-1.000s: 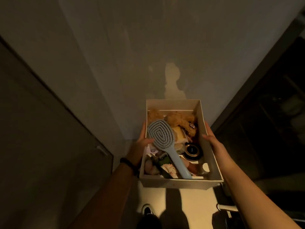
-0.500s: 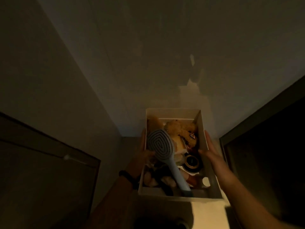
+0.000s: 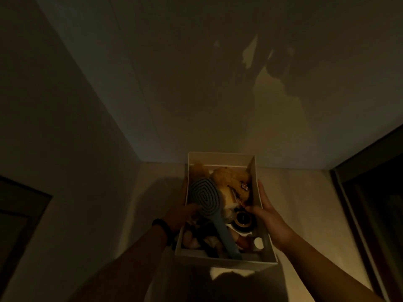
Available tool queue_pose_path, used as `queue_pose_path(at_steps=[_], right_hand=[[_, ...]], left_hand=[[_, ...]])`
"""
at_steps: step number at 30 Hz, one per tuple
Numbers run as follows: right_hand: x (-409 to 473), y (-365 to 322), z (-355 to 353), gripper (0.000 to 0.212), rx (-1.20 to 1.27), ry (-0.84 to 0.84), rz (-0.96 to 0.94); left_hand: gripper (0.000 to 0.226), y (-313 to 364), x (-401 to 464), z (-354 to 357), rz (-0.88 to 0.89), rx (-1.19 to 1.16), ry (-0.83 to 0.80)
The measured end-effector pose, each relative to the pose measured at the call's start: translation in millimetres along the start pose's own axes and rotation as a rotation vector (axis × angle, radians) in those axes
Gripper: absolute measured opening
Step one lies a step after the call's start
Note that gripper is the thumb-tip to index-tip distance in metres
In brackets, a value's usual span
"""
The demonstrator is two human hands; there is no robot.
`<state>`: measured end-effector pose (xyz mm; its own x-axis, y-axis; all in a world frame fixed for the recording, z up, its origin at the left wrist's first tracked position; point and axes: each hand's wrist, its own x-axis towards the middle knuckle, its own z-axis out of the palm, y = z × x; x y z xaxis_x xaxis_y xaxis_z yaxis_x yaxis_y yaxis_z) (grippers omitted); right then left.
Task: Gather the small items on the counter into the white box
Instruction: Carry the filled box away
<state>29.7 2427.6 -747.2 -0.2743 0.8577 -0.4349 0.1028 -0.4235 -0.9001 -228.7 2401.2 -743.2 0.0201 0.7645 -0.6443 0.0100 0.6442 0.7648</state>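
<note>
Two hands (image 3: 181,216) gripping full white box (image 3: 222,261)

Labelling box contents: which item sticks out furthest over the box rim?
The blue hairbrush: its oval head rises above the left wall of the white box by the left hand; the plush toy and round tin sit lower.

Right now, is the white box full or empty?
Full. The white box holds a blue hairbrush, a tan plush toy, a round black tin and more small items.
</note>
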Motion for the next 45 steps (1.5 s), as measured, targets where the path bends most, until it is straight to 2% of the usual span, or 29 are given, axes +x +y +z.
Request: queue_pose_path(at_steps=[3, 4, 10, 12, 14, 17, 20, 23, 26, 30, 33, 37, 41, 45], right_hand=[[34.8, 37.2, -2.0, 0.085, 0.015, 0.015, -0.03], [44.2, 44.7, -0.8, 0.083, 0.003, 0.023, -0.049], [80.5, 67.8, 14.8, 0.076, -0.043, 0.027, -0.138], [82.1, 67.8, 14.5, 0.069, -0.008, 0.051, -0.127], [79.2, 66.6, 11.0, 0.073, 0.052, 0.079, -0.092], [75.7, 65.5, 11.3, 0.085, 0.069, 0.057, -0.055], [75.1, 63.8, 17.4, 0.072, 0.067, 0.027, -0.082], [78.4, 60.7, 25.4, 0.065, 0.038, 0.019, -0.126], [84.6, 60.7, 42.5, 0.06, 0.036, -0.007, -0.111], [98.9, 60.7, 73.6, 0.066, 0.003, -0.042, -0.115], [110.2, 56.7, 97.0, 0.069, -0.009, -0.122, -0.127], [122.8, 52.1, 133.1, 0.071, -0.002, -0.155, -0.114], [134.2, 49.8, 155.4, 0.074, 0.034, -0.176, -0.089], [145.7, 44.4, 178.4, 0.078, 0.027, -0.212, -0.057]], left_hand=[[0.067, -21.2, 40.4, -2.9, 0.189, 0.083, -0.023], [0.075, -24.7, 50.9, -3.7, 0.222, 0.117, -0.031], [0.099, -39.3, 92.2, -13.1, 0.296, 0.191, -0.046], [0.104, -40.4, 93.6, -13.8, 0.323, 0.25, 0.01], [0.108, -44.8, 83.8, -11.5, 0.374, 0.254, 0.059], [0.102, -73.8, 61.6, -12.8, 0.403, 0.317, 0.002], [0.102, -110.8, 41.9, -13.0, 0.368, 0.349, -0.002], [0.11, -116.0, 27.8, -16.0, 0.302, 0.184, 0.081], [0.109, -115.4, 16.5, -28.8, 0.293, 0.217, 0.185], [0.086, -123.6, 3.8, -55.0, 0.312, 0.3, 0.361], [0.069, -125.3, -10.8, -71.9, 0.253, 0.211, 0.478], [0.076, -137.4, -17.0, -92.5, 0.146, 0.063, 0.607], [0.056, -141.8, -14.0, -99.1, 0.053, -0.06, 0.662], [0.05, -140.9, -5.6, -113.7, -0.027, -0.131, 0.702]])
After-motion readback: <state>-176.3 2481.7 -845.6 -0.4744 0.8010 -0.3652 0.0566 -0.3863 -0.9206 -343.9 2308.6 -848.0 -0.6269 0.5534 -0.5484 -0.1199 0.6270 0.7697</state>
